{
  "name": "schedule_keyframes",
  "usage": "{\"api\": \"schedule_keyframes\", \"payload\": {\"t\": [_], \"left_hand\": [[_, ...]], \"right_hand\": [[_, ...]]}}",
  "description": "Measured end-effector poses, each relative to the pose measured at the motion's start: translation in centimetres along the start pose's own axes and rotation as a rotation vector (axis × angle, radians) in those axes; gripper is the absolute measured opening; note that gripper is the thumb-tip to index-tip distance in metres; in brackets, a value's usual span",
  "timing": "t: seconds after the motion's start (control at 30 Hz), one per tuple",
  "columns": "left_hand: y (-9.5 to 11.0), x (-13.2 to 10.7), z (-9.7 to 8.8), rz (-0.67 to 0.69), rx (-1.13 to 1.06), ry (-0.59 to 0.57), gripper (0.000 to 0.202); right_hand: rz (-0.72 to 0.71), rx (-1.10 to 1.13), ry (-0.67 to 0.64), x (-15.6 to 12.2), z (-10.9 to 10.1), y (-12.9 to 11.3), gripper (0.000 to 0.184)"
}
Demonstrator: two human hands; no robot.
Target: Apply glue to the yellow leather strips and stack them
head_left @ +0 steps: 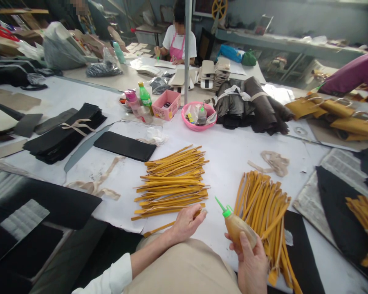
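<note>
My left hand (186,223) is closed in a pinch on a yellow strap (159,228) that lies at the near edge of the white table sheet (227,151). Just beyond it sits a flat pile of yellow straps (171,181). My right hand (250,263) is wrapped round a brownish glue bottle (237,226) with a green nozzle pointing up and left. A second heap of yellow straps (265,208) lies right beside that bottle, running toward me.
Black leather pieces (64,132) and a black panel (124,145) lie to the left. A pink basket (198,116), pink box (166,104) and bottles (144,96) stand behind. More yellow straps (366,214) are at right. A person in a pink apron (178,41) works far back; a purple sleeve (352,75) reaches in.
</note>
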State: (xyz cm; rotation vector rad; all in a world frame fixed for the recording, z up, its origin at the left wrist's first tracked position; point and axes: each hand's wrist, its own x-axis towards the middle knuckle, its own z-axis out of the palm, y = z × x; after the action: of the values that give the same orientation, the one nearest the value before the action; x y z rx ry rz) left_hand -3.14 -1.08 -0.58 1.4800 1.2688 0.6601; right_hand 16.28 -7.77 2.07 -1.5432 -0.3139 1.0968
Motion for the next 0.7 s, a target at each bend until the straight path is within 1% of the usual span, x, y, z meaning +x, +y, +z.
{"api": "schedule_keyframes", "payload": {"t": [0.1,0.27,0.47,0.7], "left_hand": [[-0.4,0.2,0.2,-0.011,-0.048,-0.003,0.025],[-0.5,0.5,0.3,-0.029,-0.131,-0.003,0.030],[-0.3,0.7,0.1,-0.053,-0.184,-0.025,0.032],[-0.2,0.8,-0.4,-0.051,-0.325,-0.055,0.023]], "right_hand": [[-0.025,-0.021,-0.016,-0.2,-0.3,-0.1,0.056],[-0.086,-0.076,-0.038,-0.7,-0.8,-0.2,0.058],[-0.167,-0.194,-0.059,-1.1,-1.4,0.3,0.061],[-0.252,-0.331,-0.106,-0.6,-2.3,1.1,0.070]]}}
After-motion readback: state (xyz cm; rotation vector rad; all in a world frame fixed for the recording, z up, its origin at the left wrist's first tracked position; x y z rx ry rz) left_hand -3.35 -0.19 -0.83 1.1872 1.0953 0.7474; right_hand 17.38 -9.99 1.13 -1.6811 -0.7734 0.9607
